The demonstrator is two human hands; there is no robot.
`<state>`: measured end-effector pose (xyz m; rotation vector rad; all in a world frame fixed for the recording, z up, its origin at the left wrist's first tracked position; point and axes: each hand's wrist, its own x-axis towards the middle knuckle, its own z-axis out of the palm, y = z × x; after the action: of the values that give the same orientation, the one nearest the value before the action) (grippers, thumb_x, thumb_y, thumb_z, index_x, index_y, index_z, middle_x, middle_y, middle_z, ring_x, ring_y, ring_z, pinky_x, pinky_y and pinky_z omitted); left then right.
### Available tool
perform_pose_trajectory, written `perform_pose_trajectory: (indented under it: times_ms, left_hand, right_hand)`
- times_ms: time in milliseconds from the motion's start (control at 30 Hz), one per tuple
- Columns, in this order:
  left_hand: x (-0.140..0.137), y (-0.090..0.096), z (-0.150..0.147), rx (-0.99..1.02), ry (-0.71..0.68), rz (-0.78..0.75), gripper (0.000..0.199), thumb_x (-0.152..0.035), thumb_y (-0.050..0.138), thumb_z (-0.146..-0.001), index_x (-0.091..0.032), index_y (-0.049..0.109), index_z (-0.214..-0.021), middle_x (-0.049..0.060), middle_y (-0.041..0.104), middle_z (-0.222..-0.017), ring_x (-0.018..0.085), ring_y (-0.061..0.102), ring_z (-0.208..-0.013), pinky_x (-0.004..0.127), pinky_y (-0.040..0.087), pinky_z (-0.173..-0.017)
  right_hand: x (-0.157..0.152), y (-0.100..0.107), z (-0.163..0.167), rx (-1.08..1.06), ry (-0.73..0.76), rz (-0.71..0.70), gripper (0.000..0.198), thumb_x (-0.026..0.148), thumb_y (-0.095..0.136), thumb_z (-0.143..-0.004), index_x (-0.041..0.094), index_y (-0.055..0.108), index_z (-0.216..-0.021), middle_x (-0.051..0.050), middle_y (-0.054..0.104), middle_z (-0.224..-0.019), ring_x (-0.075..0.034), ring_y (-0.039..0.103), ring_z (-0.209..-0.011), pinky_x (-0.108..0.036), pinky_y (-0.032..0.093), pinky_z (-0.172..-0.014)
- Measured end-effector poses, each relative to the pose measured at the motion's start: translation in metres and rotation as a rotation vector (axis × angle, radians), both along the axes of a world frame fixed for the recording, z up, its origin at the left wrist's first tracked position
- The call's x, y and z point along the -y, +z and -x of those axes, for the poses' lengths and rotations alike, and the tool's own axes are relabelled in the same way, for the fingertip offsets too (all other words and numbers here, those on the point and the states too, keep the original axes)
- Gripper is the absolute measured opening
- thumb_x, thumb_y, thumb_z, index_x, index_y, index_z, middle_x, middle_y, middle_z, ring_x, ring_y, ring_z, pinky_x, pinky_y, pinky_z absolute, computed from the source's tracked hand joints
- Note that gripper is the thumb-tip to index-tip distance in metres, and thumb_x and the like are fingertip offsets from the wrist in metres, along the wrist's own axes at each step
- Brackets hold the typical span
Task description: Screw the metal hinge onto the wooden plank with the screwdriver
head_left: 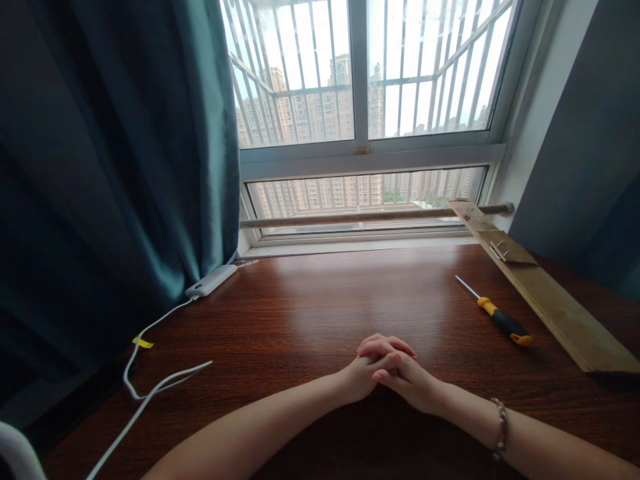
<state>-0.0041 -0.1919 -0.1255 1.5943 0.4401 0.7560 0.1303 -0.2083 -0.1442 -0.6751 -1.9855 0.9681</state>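
My left hand [361, 379] and my right hand [411, 381] are clasped together at the near middle of the table, fingers interlaced and closed. No object shows between them. A beaded bracelet [500, 427] circles my right wrist. To the right of the hands, apart from them, lies a screwdriver [500, 320] with a yellow and black handle, its shaft pointing away to the left. Beyond it a long wooden board [555, 310] slants across the right side. Several screws [500, 250] stick up from a smaller wood piece [515, 248] on that board.
The glossy brown wooden table [320, 293] reaches to a barred window [360, 153]. At the left, a white power strip [211, 281] lies beside a dark blue curtain [200, 167]. Its white cable [137, 387], with a yellow tag [143, 343], loops toward me. A horizontal rail [370, 217] crosses the window.
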Motion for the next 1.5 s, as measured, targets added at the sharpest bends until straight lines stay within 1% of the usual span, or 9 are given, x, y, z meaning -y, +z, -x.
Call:
perform_pose_trajectory:
  times_ms: [67,200,367,500,633,867,1000,1133,1500]
  left_hand:
    - [0.000,-0.001,0.000,0.007,-0.006,0.008,0.033,-0.044,0.048,-0.085,-0.019,0.066,-0.097,0.008,0.058,-0.100,0.022,0.054,-0.096,0.037,0.042,-0.087]
    - [0.002,0.001,0.000,0.023,0.008,-0.010,0.035,-0.045,0.048,-0.085,-0.018,0.067,-0.092,0.009,0.058,-0.099,0.022,0.054,-0.095,0.036,0.042,-0.086]
    - [0.003,0.004,0.000,0.008,0.003,0.008,0.033,-0.043,0.048,-0.085,-0.018,0.066,-0.095,0.009,0.058,-0.098,0.022,0.054,-0.095,0.036,0.043,-0.085]
    - [0.001,0.002,0.000,0.007,0.008,-0.006,0.033,-0.044,0.047,-0.086,-0.018,0.067,-0.094,0.009,0.058,-0.098,0.022,0.054,-0.096,0.037,0.042,-0.087]
    - [0.000,-0.001,0.000,0.011,-0.012,0.021,0.031,-0.042,0.048,-0.086,-0.019,0.066,-0.096,0.008,0.057,-0.100,0.022,0.054,-0.097,0.038,0.042,-0.087]
    - [0.000,0.000,0.000,0.004,0.002,0.010,0.033,-0.042,0.048,-0.086,-0.017,0.066,-0.095,0.009,0.058,-0.100,0.022,0.054,-0.096,0.036,0.043,-0.087]
    - [-0.001,-0.003,0.001,0.021,-0.020,0.017,0.029,-0.038,0.048,-0.087,-0.018,0.065,-0.097,0.008,0.057,-0.100,0.021,0.054,-0.097,0.036,0.043,-0.087]
    - [-0.002,-0.005,0.000,0.052,-0.023,0.021,0.026,-0.034,0.048,-0.087,-0.019,0.066,-0.097,0.007,0.057,-0.100,0.020,0.055,-0.097,0.035,0.044,-0.086]
    - [-0.002,-0.007,0.001,0.079,-0.031,0.025,0.025,-0.032,0.047,-0.088,-0.019,0.067,-0.097,0.007,0.057,-0.101,0.020,0.054,-0.099,0.034,0.044,-0.087]
  right_hand:
    - [0.000,0.000,0.000,-0.001,-0.002,-0.002,0.034,0.040,0.049,-0.086,0.022,0.053,-0.115,-0.007,0.054,-0.107,-0.018,0.051,-0.104,-0.034,0.043,-0.091]
    - [-0.001,0.000,0.001,-0.018,0.004,-0.008,0.034,0.041,0.050,-0.086,0.022,0.053,-0.115,-0.007,0.054,-0.106,-0.018,0.050,-0.103,-0.034,0.043,-0.091]
    - [-0.001,0.000,0.001,-0.008,-0.002,0.000,0.033,0.038,0.050,-0.086,0.022,0.053,-0.115,-0.007,0.054,-0.107,-0.017,0.050,-0.104,-0.034,0.043,-0.092]
    - [0.000,0.001,0.000,-0.003,-0.002,0.006,0.032,0.037,0.051,-0.086,0.022,0.053,-0.115,-0.007,0.054,-0.107,-0.017,0.050,-0.105,-0.034,0.043,-0.093]
    - [0.000,0.001,0.000,0.006,-0.001,0.015,0.033,0.038,0.051,-0.086,0.022,0.053,-0.115,-0.008,0.054,-0.108,-0.018,0.050,-0.105,-0.034,0.043,-0.092]
    - [-0.001,0.000,0.000,0.000,0.002,0.009,0.032,0.036,0.051,-0.086,0.022,0.053,-0.115,-0.007,0.054,-0.106,-0.017,0.050,-0.104,-0.033,0.042,-0.092]
    - [-0.002,-0.002,0.001,-0.025,0.005,-0.003,0.031,0.035,0.051,-0.086,0.022,0.053,-0.114,-0.007,0.053,-0.107,-0.017,0.050,-0.105,-0.034,0.042,-0.093]
    - [-0.002,-0.003,0.001,-0.030,0.015,0.017,0.031,0.034,0.051,-0.086,0.023,0.052,-0.115,-0.007,0.053,-0.108,-0.017,0.050,-0.106,-0.034,0.042,-0.093]
    - [-0.002,-0.004,0.000,-0.026,0.011,0.016,0.031,0.033,0.052,-0.086,0.023,0.053,-0.115,-0.007,0.053,-0.108,-0.017,0.049,-0.107,-0.033,0.042,-0.094]
